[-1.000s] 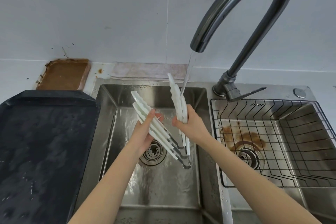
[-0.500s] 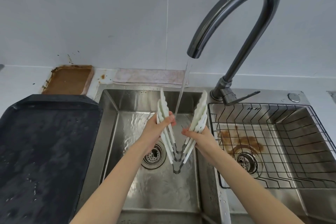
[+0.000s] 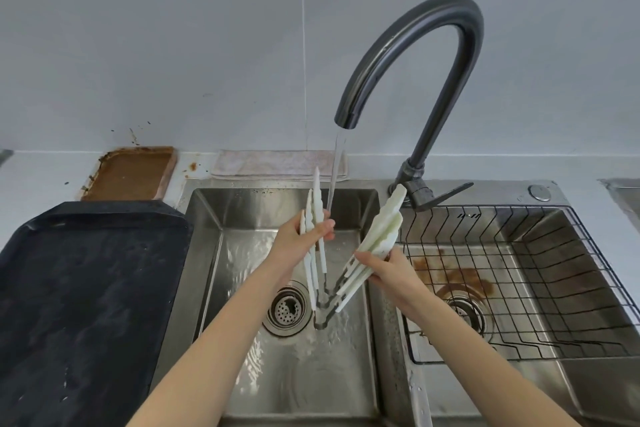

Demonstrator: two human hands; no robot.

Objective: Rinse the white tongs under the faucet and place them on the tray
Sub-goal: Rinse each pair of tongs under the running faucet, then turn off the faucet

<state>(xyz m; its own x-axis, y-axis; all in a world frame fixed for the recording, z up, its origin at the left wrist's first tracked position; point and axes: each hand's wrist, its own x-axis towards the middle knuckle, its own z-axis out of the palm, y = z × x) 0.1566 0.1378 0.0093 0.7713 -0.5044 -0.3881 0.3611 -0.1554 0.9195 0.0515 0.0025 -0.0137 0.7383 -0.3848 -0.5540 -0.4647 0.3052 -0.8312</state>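
Note:
The white tongs [image 3: 381, 229] are spread in a V over the left sink basin [image 3: 294, 374], hinge down near the drain, tips pointing up. My left hand [image 3: 298, 246] grips the left arm of the tongs. My right hand [image 3: 391, 270] grips the right arm. The dark curved faucet [image 3: 426, 55] runs a thin stream of water that falls between the two arms and touches my left fingers. The black tray [image 3: 86, 288] lies wet on the counter to the left of the sink.
A black wire basket [image 3: 519, 288] fills the right basin, which has a rusty stain around its drain. A brown-stained dish [image 3: 130, 172] and a folded cloth [image 3: 277, 163] lie along the back wall. The faucet lever [image 3: 440, 192] points right.
The tongs have swung from tilted left to an upright, centred V. The right arm of the tongs moved out from under the stream, which now falls between the arms. My view has tilted upward.

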